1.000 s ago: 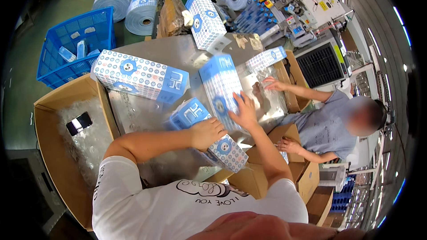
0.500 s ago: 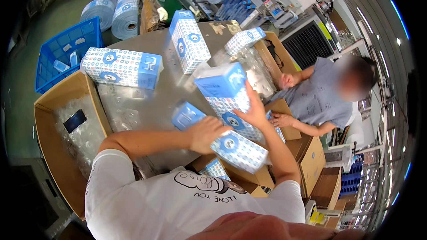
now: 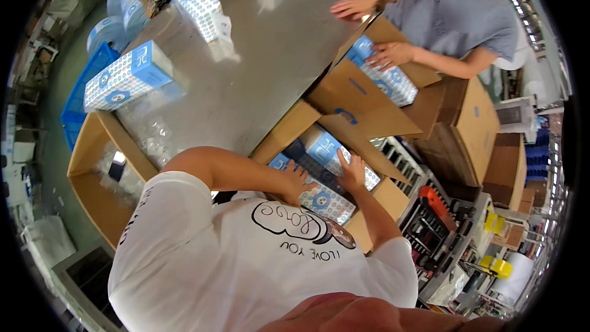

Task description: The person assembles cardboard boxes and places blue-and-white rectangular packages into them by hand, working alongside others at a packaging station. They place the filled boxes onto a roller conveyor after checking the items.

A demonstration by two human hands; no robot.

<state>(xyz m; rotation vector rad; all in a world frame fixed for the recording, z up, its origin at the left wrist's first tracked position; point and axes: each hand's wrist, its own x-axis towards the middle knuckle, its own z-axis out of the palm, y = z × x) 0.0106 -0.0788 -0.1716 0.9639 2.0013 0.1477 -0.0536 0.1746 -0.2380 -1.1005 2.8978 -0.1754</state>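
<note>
- A steel table [image 3: 270, 67] fills the far middle of the scene, with open cardboard boxes crowded along its near and right edges.
- A co-worker in a grey shirt [image 3: 455, 9] stands at the far right, one hand flat on the table and the other on blue and white packs in a separate open box [image 3: 393, 83].
- An empty brown carton [image 3: 98, 190] sits at the near left, with clear plastic film inside it.
- A blue crate [image 3: 92, 80] stands on the floor to the far left, past the table edge.
- The open box [image 3: 344, 166] just in front of the person holds several blue and white patterned packs [image 3: 326, 197] laid side by side, flaps spread wide.
- Two more patterned packs lie on the table: one [image 3: 126, 77] at the left, another [image 3: 196, 0] farther away.
- The left hand [image 3: 298, 181] rests on the nearest pack in the box, fingers curved over its edge in a light grasp.
- The right hand [image 3: 352, 172] lies flat and open on the pack beside it, pressing rather than gripping.
- The step looks like seating packs into the box. The next move probably calls for pushing them level and snug against the box wall.
</note>
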